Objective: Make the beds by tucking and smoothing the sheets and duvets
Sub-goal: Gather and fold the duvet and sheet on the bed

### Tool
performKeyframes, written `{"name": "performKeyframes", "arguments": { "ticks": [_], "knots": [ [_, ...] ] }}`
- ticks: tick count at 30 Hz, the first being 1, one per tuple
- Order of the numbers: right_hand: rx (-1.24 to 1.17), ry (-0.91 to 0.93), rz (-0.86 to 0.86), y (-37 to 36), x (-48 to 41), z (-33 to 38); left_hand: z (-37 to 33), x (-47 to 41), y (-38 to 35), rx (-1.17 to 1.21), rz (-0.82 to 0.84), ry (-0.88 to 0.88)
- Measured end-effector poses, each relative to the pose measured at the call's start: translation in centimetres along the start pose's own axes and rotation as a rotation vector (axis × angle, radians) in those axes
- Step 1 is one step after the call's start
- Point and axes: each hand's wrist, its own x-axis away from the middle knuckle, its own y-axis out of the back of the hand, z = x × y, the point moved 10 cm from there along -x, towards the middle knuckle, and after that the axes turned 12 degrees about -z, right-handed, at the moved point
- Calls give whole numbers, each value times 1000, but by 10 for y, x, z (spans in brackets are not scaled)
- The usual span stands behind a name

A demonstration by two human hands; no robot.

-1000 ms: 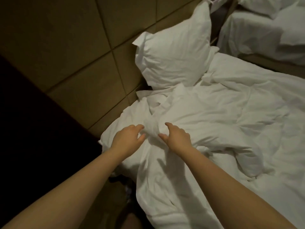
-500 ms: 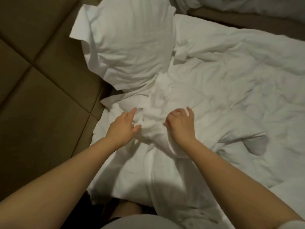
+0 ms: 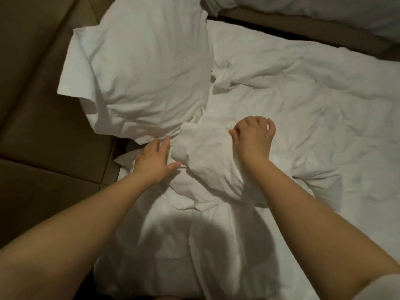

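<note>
Gripping bunched duvet [image 3: 201, 156] in right hand [image 3: 253, 139], left hand [image 3: 154, 162] flat-fingered beside it; might drag pillow [image 3: 140, 72] just past fingertips [image 3: 165, 144] if yanked.

From eight to eleven o'clock, padded panels [image 3: 43, 105] in a dull olive-brown fill the whole left side. I cannot tell whether they are the wall or a tall headboard. Thin seams cut them into large rectangles. At one o'clock a brown band [image 3: 292, 29] runs slanted, with a dark gap under it. It may be floor or a bed base. Beyond it, toward the top right corner, stands a second bed [image 3: 335, 11] in white. The light is dim and warm. A soft rounded shadow lies at six o'clock.
</note>
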Motion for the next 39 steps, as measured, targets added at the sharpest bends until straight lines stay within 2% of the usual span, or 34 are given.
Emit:
{"name": "performKeyframes", "arguments": {
  "ticks": [10,14,18,21,25,29,32,35,39],
  "knots": [
    [51,50,102,-55,24,7,0,-32,-29,53,52,-7],
    [60,60,106,-62,30,6,-6,-44,-35,21,-6,10],
    [56,67,113,-62,37,7,-11,-45,-52,72,40,26],
    [53,82,134,-55,47,8,-19,-35,-56,57,85,-29],
    [-29,90,115,-27,64,15,-42,-13,-20,202,-60,-76],
    [-259,169,-18,31,107,53,-85,38,23,422,-123,-98],
    [-390,168,-58,72,145,61,-106,87,59,453,-211,-67],
    [-423,172,-101,107,177,47,-129,139,93,464,-282,-87],
    [-484,243,-57,143,230,32,-149,218,121,506,-374,-26]
  ]
}}
